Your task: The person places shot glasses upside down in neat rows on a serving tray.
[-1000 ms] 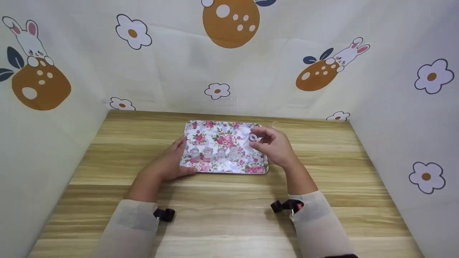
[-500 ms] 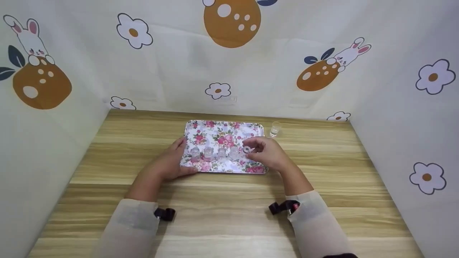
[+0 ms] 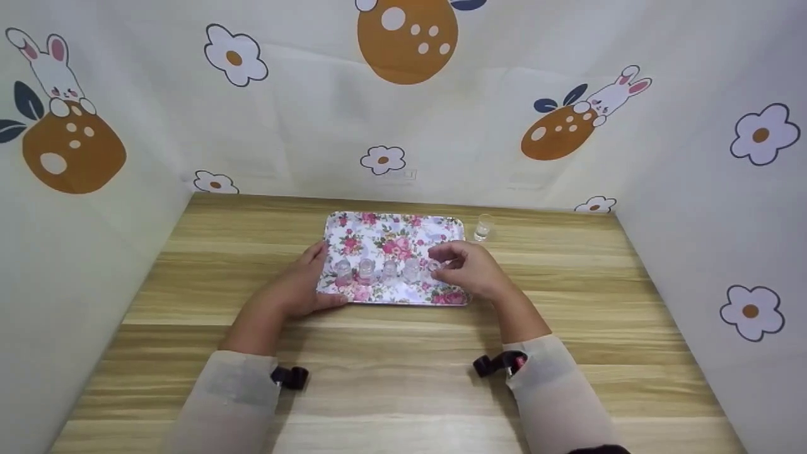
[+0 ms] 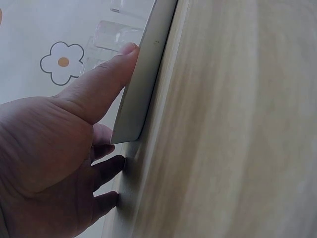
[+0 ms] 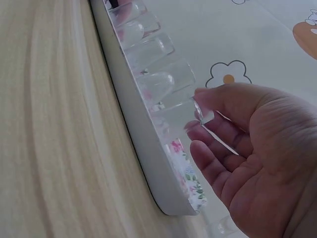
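In the head view, my left hand [image 3: 297,287] grips the near left corner of a floral tray [image 3: 378,228]. The left wrist view shows its thumb [image 4: 106,79] on the rim and fingertips near the tabletop. My right hand [image 3: 474,268] pinches a small clear shot glass [image 5: 173,119] by its thick base; the glass is upside down, its mouth at the tray, though whether it bears its weight there I cannot tell. Several like glasses [image 3: 365,271] stand in a row to its left on the tray. Fingers partly hide the held glass from the head camera.
Another clear shot glass [image 3: 483,228] stands on the wooden table [image 3: 391,378] just beyond the tray's far right corner. Patterned cloth walls [image 3: 302,126] enclose the table at the back and both sides.
My right hand has brought the shot glass left and nearer, down to the right end of the row. The glass beyond the tray has come into fuller view. My left hand stays put.
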Motion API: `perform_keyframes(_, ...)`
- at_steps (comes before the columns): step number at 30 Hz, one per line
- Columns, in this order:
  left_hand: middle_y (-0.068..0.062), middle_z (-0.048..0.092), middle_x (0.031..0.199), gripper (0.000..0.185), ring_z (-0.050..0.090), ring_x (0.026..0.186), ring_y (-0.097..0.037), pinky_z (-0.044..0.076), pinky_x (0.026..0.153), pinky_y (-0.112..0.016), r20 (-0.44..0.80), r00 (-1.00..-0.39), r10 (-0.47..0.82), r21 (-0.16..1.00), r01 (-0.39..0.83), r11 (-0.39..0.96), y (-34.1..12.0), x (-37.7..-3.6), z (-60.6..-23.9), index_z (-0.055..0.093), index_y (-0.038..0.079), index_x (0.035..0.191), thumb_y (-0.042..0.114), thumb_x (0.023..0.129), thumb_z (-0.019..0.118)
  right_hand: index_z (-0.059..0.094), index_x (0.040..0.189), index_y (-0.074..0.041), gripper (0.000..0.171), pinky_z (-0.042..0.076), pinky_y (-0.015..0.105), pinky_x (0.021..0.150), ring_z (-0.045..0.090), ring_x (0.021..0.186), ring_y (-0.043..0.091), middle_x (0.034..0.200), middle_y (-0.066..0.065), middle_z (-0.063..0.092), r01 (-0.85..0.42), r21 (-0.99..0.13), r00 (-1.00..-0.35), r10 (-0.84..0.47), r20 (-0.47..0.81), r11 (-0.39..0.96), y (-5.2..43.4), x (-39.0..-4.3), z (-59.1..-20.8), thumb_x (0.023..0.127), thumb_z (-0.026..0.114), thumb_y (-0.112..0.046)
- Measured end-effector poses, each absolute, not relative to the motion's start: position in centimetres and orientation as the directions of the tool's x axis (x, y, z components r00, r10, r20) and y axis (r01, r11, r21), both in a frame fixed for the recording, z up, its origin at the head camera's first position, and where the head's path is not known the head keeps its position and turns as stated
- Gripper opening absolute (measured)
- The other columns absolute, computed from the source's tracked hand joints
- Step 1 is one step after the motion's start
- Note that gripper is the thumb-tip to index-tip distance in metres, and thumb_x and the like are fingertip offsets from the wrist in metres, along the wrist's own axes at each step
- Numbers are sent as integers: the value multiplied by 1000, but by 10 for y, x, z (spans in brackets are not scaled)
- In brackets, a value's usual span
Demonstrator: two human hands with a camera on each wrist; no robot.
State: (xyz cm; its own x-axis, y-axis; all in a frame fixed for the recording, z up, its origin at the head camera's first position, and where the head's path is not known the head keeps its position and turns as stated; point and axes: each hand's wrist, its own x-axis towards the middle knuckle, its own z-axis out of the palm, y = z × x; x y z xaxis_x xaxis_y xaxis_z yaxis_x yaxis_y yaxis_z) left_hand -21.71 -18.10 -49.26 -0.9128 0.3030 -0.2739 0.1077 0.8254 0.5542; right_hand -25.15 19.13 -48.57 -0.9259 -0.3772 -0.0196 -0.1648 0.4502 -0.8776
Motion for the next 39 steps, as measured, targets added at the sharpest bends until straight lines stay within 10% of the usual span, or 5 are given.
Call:
perform_keyframes(29, -7, -8, 183, 129, 7, 168, -45, 19, 136, -60, -290, -914, 282, 553, 80, 829, -180, -219, -495, -2, 12, 173, 68, 88, 78, 71, 133, -1, 44, 58, 15, 85, 68, 107, 13, 131, 18, 74, 28, -919, -997, 76, 1, 392, 265, -279, -491, 98, 80, -27)
perform_keyframes(39, -11, -4, 183, 127, 9, 167, -47, 19, 136, -61, -271, -916, 296, 546, 107, 831, -180, -216, -492, 1, 7, 173, 65, 90, 78, 68, 138, -1, 51, 55, 19, 94, 69, 122, 28, 132, 19, 72, 95, -885, -991, 123, -43, 457, 264, -288, -501, 96, 80, -28)
